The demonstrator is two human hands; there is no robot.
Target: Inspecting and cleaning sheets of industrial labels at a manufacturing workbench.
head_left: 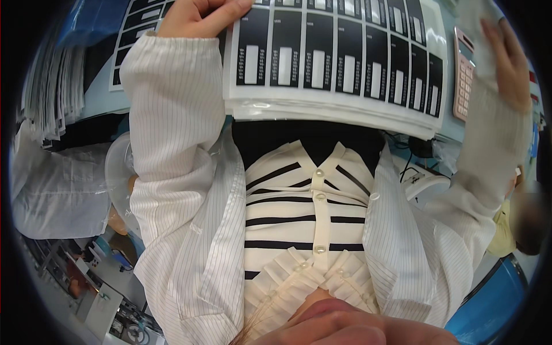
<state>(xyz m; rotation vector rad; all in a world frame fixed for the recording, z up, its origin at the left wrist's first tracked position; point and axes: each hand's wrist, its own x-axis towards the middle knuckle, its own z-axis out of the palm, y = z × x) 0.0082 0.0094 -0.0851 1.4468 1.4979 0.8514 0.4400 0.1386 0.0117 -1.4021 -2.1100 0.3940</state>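
Note:
A thick stack of printed sheets [336,95] lies on the table before me. Its top sheet has rows of black panels with white rectangles. My left hand [210,16] is at the upper left edge of this stack, with its thumb lying on the sheet and the fingers bent; part of the hand is cut off by the frame. Off the stack's right side, beyond a pink calculator [463,75], my right hand [507,66] is raised and smeared by motion. A whitish translucent blur overlaps its fingers, and what it is cannot be made out.
Another sheet with black panels [135,26] lies left of the stack. Further left are a pile of thin sheets [54,92], a blue object [92,20] and a clear plastic bag [60,178]. A person in yellow [503,230] is at the right, near a blue surface [489,299].

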